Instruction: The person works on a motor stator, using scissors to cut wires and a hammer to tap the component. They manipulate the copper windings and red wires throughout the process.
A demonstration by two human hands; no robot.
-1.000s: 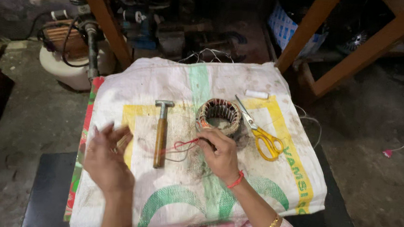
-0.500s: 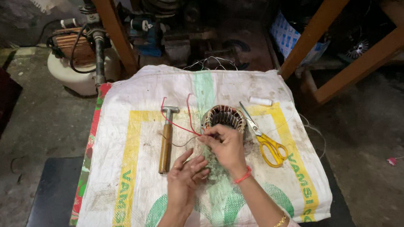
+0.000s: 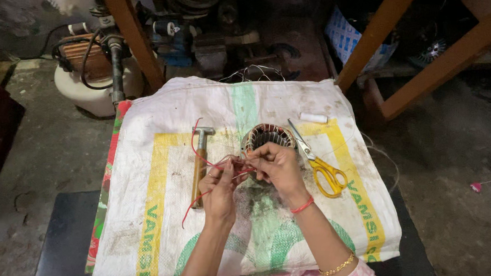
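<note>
1. The left hand (image 3: 219,191) and right hand (image 3: 275,166) are close together over the tabletop (image 3: 65,240), both pinching strands of red wire (image 3: 201,158) between fingertips just in front of a round metal motor core (image 3: 267,136).
2. The red wire loops up to the left past the hammer's head, and one end trails down beside the left wrist.
3. The motor core stands on end on a white woven sack (image 3: 160,126) spread as a cover; the right hand touches its near rim.
4. The sack carries yellow bands, a green stripe up the middle and green curved shapes near the person; its left edge shows a red and green border.
5. A hammer (image 3: 200,161) with a wooden handle lies just left of the hands, head pointing away.
6. Yellow-handled scissors (image 3: 320,163) lie right of the core, and a small white spool (image 3: 313,118) lies beyond them.
7. Past the sack stand orange wooden legs (image 3: 128,26), a cream-coloured machine with black cables (image 3: 91,72) and a blue patterned basket (image 3: 345,32); what it holds cannot be told.
</note>
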